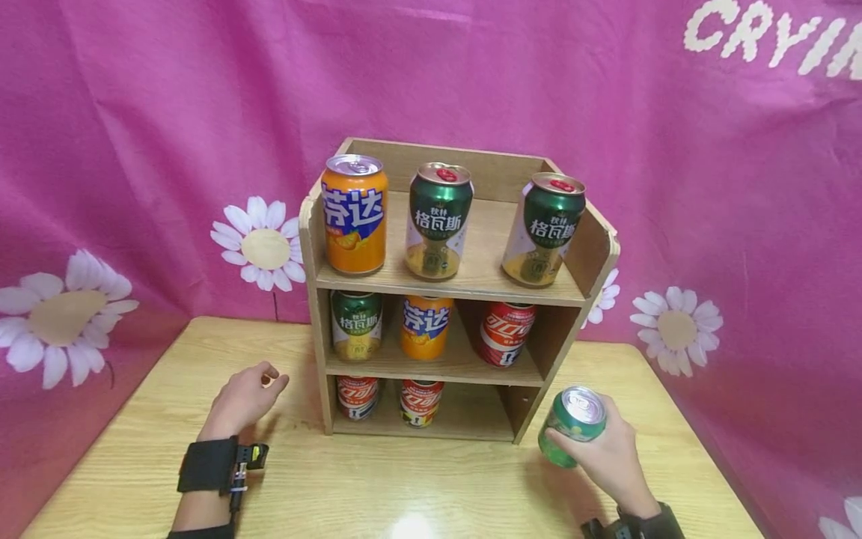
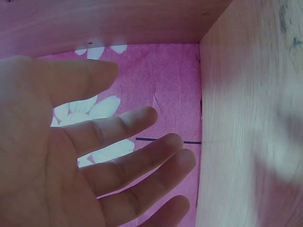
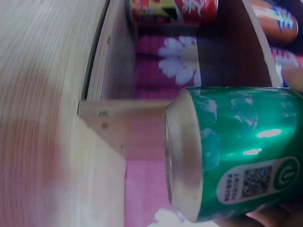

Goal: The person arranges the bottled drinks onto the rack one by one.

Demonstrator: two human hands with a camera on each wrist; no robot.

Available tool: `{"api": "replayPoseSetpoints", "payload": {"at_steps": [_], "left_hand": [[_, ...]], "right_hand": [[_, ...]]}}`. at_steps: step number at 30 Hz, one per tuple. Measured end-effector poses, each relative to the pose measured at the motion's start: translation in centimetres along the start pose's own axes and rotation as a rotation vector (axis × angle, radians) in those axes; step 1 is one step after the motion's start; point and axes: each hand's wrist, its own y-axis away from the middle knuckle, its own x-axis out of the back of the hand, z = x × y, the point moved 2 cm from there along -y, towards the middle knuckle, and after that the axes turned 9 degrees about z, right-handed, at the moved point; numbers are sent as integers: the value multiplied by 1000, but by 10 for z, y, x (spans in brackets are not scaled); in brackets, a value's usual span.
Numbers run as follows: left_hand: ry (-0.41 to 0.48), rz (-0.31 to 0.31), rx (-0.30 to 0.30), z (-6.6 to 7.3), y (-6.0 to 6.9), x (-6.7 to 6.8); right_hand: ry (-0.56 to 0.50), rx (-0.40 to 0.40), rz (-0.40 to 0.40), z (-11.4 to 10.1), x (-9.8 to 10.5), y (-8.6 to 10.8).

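My right hand (image 1: 616, 457) grips a green drink can (image 1: 569, 430) with a silver lid, just off the right front corner of a wooden shelf (image 1: 431, 433). In the right wrist view the green can (image 3: 246, 146) lies across the picture, its base toward the shelf's lower compartment. Left of the shelf, my left hand (image 1: 245, 397) holds nothing. Its fingers (image 2: 123, 125) are loosely bent beside the shelf's side panel (image 2: 246, 118). On the bottom level stand two red cans, one at the left (image 1: 357, 397) and one in the middle (image 1: 421, 404); the right part there shows bare board.
The top level bears an orange can (image 1: 355, 217) and two green-and-gold cans, one central (image 1: 439, 224), one right (image 1: 544, 232). On the middle level are a green-and-gold can (image 1: 357, 326), an orange can (image 1: 426, 329) and a red can (image 1: 506, 335). A pink floral cloth (image 1: 168, 150) hangs behind.
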Motion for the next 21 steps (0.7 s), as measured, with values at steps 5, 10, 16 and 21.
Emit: {"api": "replayPoseSetpoints", "payload": {"at_steps": [5, 10, 16, 21], "left_hand": [[8, -17, 25, -3, 4, 3], [16, -21, 33, -2, 4, 4], [13, -18, 23, 0, 2, 6], [13, -16, 9, 3, 1, 5]], "right_hand": [[-13, 7, -19, -17, -11, 6], [-50, 26, -23, -32, -22, 13], [-107, 84, -26, -43, -40, 20], [-150, 104, -59, -47, -56, 26]]}}
